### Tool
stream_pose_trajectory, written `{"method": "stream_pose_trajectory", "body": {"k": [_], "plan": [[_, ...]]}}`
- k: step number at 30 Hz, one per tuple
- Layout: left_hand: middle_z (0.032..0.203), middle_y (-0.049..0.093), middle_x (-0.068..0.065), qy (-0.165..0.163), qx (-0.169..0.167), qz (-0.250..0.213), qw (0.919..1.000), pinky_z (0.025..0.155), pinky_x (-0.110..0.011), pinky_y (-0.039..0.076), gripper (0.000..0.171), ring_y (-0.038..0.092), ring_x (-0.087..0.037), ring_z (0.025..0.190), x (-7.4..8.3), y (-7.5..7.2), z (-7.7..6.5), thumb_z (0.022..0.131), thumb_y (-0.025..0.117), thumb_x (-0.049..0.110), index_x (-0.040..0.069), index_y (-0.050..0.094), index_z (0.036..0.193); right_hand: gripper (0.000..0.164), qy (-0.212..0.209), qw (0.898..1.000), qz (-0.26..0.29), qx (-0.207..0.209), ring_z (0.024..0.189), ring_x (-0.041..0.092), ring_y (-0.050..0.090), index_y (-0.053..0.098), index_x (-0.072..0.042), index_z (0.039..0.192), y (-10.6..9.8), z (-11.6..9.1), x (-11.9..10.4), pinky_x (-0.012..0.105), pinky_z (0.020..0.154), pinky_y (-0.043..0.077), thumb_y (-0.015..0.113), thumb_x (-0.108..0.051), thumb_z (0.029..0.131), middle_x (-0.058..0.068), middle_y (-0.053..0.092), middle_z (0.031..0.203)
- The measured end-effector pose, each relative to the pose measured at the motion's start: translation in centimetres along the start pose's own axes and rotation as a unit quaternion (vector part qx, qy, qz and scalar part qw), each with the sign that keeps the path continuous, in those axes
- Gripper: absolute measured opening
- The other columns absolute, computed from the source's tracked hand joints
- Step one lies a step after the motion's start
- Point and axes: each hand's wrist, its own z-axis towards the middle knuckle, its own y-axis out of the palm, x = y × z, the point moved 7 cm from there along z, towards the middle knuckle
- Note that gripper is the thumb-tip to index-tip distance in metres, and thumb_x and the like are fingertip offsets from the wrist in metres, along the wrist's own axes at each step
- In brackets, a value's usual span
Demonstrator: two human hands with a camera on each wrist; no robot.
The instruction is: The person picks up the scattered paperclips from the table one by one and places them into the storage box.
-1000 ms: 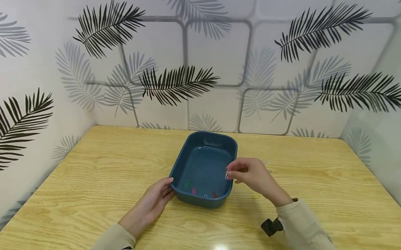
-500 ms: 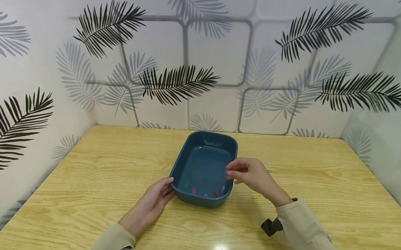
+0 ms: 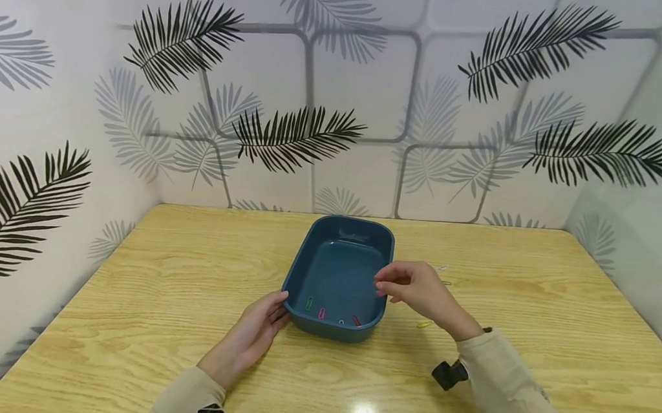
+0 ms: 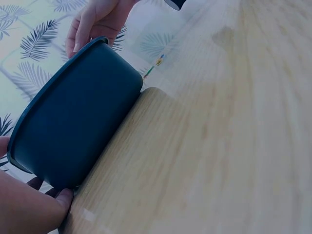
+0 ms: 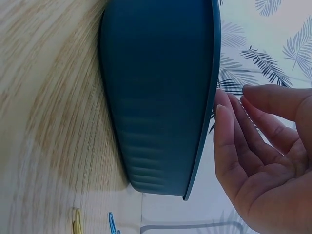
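A dark blue plastic tray point(image 3: 335, 331) stands on the wooden table. My left hand point(image 3: 257, 327) grips its near left corner, thumb on the rim and fingers against the outer wall. Over the right rim hovers my right hand point(image 3: 418, 291); in the right wrist view its thumb and fingertips are apart, with nothing seen between them. Along the near end inside the tray lie a green paper clip point(image 3: 308, 303), a pink paper clip point(image 3: 321, 313), a small white paper clip point(image 3: 341, 323) and a red paper clip point(image 3: 356, 321). The tray's right inner side is partly hidden by the hand.
On the table point(image 3: 186, 273) right of the tray are a yellow paper clip point(image 3: 425, 323), a greenish paper clip point(image 3: 446, 283) and a white paper clip point(image 3: 443, 267). A leaf-patterned wall point(image 3: 357, 170) rises behind the table.
A second ago my right hand pinched a white paper clip; half a second later it had left the fingers. The left hand and tray stay in place.
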Motion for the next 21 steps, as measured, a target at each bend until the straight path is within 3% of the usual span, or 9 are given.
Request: {"method": "stream_pose_trajectory", "body": {"k": [5,13,21], "plan": [[0.148,0.031,-0.028,0.0,0.0,-0.002,1.0,0.113,-0.041,0.023,0.052,0.027,-0.032,0.138,0.0,0.0,0.0,0.099,0.046,0.012,-0.013,0.031,0.142,0.019,0.001,1.0,-0.003,0.002,0.086,0.025,0.067,0.067,0.006,0.107,-0.5,0.0,0.0,0.047,0.074,0.055,0.063,-0.007,0.094,0.011,0.07,0.094],[0.147,0.033,-0.028,0.001,0.007,-0.005,1.0,0.113,-0.041,0.024,0.05,0.028,-0.032,0.137,0.1,0.0,0.1,0.099,0.045,0.01,-0.014,0.032,0.14,0.022,0.007,1.0,-0.001,0.012,0.087,0.033,0.066,0.066,0.007,0.109,-1.3,-0.1,0.0,0.048,0.075,0.054,0.064,-0.009,0.093,0.015,0.069,0.098],[0.148,0.03,-0.029,-0.001,0.004,-0.006,1.0,0.114,-0.041,0.022,0.051,0.026,-0.032,0.138,-0.1,0.1,0.1,0.099,0.045,0.011,-0.015,0.031,0.14,0.018,0.005,0.997,-0.069,0.025,0.081,0.032,0.064,0.068,0.003,0.104,-2.3,0.2,1.2,0.037,0.067,0.053,0.066,-0.01,0.091,0.009,0.068,0.093]]}}
